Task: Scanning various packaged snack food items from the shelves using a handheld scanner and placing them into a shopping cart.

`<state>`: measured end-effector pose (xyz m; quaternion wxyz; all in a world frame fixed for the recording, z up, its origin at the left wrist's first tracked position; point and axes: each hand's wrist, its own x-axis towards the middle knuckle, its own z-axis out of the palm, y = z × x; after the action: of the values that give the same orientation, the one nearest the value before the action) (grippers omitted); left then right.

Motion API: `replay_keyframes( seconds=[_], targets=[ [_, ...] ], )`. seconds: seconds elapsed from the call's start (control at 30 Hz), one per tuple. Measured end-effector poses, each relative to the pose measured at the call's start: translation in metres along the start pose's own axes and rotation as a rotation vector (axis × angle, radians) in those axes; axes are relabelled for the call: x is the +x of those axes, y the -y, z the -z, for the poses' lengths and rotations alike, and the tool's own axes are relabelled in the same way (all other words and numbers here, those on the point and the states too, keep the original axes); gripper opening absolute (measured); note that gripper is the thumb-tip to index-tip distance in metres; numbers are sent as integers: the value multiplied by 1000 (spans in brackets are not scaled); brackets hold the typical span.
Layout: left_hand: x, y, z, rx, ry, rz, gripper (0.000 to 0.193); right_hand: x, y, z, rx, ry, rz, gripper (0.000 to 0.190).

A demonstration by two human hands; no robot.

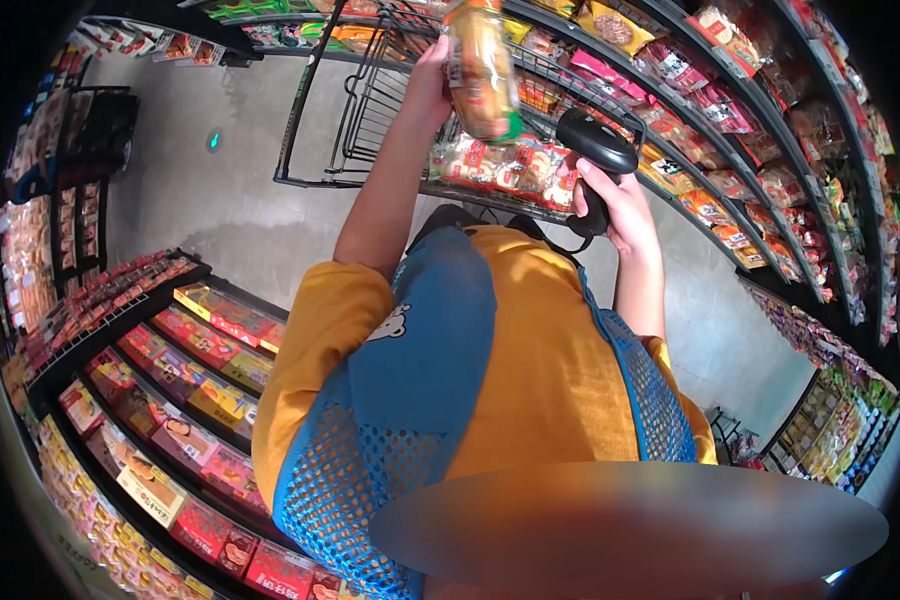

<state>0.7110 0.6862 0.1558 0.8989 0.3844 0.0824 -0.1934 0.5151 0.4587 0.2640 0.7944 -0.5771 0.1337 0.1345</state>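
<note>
My left hand (433, 86) grips a clear and orange plastic package of food (484, 75) with a green end, raised above a black wire shopping cart (367, 112). Its contents look golden and are blurred. Around the grip of a black handheld barcode scanner (598, 142) my right hand (622, 206) is closed, and the scanner's head lies over the cart's right side. Several red and white food packets (510, 169) rest in the near part of the cart, below the held package. My left fingertips are partly hidden behind the package.
Shelves of bagged snacks (675, 64) curve close along the right and far side. Behind my left elbow stands a tiered display of boxed goods (195, 405). Grey tiled floor (172, 165) stretches to the left. A dark cart or stand (97, 127) stands at the far left.
</note>
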Motion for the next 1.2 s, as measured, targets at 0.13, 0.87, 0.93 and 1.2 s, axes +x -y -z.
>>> replay_keyframes(
  seconds=[0.13, 0.87, 0.93, 1.2],
  targets=[
    [33, 11, 28, -1006, 775, 470, 27, 11, 7, -19, -41, 31, -10, 31],
    [44, 20, -37, -915, 1140, 459, 21, 15, 12, -31, -151, 122, 1, 30],
    [43, 27, -43, -869, 1150, 386, 20, 14, 14, -30, -153, 139, 10, 29],
    [43, 36, -33, -655, 1043, 207, 19, 14, 13, -25, -151, 193, -20, 21]
  ],
)
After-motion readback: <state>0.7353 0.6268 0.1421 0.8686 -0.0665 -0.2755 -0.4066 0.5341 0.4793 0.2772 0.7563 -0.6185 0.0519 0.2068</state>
